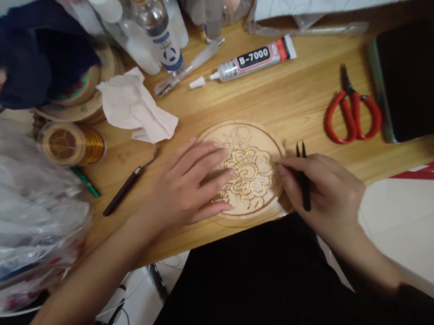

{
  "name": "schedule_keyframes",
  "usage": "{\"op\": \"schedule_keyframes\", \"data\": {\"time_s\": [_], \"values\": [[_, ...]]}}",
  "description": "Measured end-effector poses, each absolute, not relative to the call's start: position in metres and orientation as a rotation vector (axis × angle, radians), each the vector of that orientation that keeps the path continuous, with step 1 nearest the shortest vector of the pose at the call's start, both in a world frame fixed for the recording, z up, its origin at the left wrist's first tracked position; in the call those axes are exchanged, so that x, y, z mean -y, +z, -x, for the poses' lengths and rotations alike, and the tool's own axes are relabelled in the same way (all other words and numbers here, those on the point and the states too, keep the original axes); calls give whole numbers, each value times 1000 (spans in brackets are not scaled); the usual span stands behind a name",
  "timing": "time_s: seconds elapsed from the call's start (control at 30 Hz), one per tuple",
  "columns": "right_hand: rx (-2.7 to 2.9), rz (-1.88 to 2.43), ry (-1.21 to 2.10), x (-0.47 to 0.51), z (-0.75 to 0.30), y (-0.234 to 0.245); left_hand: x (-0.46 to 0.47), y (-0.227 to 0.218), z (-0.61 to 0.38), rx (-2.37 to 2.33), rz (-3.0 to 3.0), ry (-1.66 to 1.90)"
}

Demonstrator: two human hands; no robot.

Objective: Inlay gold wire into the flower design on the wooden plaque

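Evidently, both hands are at a round wooden board (pixel 262 139) lying near the front edge of the tabletop (pixel 298 102).
The left hand (pixel 183 189) lies with fingers spread across the board's left side, partly covering a gold-outlined flower (pixel 249 171); the right hand (pixel 326 189), well apart from it, is closed around black tweezers (pixel 305 191), thumb and forefinger together at the board's right rim; whether they pinch anything there cannot be told. Beyond, left: a dark-handled hooked tool (pixel 124 190), crumpled tissue (pixel 135 109), spool of gold wire (pixel 72 144). Above: a B-7000 tube (pixel 256 60), cap end leftward. Right: red-handled cutters (pixel 357 115).
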State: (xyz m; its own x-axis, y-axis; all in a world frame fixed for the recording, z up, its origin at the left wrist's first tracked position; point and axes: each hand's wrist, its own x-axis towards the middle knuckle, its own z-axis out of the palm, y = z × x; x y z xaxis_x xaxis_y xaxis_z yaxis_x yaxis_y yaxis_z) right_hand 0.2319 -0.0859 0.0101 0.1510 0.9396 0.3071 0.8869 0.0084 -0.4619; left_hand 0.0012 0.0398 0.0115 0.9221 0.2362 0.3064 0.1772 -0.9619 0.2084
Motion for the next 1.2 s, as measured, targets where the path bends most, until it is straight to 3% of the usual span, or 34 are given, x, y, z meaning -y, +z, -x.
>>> {"op": "schedule_keyframes", "data": {"time_s": [1.2], "values": [[1652,1866,157,91,-224,4,-38,7,4,-424,-2778,525]]}}
